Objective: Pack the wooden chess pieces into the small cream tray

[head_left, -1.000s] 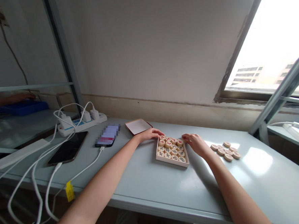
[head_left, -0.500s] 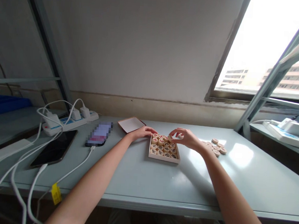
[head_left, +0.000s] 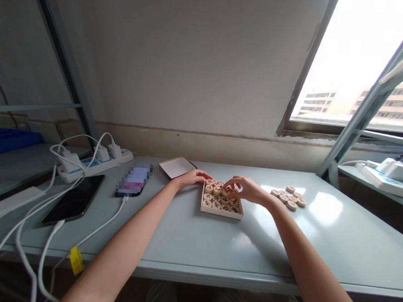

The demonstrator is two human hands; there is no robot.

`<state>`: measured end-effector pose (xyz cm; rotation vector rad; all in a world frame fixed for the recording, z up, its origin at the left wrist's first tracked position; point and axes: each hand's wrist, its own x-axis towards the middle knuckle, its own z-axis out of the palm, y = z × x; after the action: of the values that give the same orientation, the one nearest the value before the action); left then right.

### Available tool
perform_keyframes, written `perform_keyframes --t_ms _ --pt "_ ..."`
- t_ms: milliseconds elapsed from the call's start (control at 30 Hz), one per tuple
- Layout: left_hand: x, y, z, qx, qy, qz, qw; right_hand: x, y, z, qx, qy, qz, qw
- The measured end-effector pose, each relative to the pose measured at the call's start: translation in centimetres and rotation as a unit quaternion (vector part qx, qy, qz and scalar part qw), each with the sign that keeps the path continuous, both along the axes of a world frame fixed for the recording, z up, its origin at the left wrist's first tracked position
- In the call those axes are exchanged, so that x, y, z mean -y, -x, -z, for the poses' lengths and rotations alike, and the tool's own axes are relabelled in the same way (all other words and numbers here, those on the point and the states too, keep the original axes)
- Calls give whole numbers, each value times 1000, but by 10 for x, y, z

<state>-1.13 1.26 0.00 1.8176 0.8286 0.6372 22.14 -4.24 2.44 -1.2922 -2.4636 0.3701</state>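
Note:
A shallow box (head_left: 221, 213) of round wooden Chinese chess pieces (head_left: 216, 198) lies on the desk, with red characters in the back rows and black ones in front. My left hand (head_left: 195, 178) grips the box at its back left corner, fingers along the rim. Over the right part of the box, my right hand (head_left: 248, 189) has thumb and fingertips closed on one chess piece (head_left: 226, 191), which sits above the others. Its fingers hide part of the back right of the box. The box lid (head_left: 177, 168) rests upturned behind my left hand.
More loose chess pieces (head_left: 289, 198) lie to the right on the grey desk (head_left: 189, 246). At left are a phone (head_left: 133, 181), a dark tablet-like device (head_left: 73, 201), a power strip (head_left: 94, 165) and white cables. Metal frame posts (head_left: 357, 106) rise at both sides.
My right hand has moved a little left and inward, from the box's right back edge to over the pieces. My left hand stays at the box's corner.

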Motion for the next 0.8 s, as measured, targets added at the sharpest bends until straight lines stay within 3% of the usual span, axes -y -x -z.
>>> perform_keyframes --t_ms 633,700,800 --pt "-1 1 1 -1 -8 9 1000 -1 -1 1 -56 33 -27 998" --pt "1 1 0 -5 -9 9 1000 -2 -5 2 -43 -13 21 999" --pt "3 2 -1 -8 -8 11 1000 -3 -17 7 46 -118 174 977"
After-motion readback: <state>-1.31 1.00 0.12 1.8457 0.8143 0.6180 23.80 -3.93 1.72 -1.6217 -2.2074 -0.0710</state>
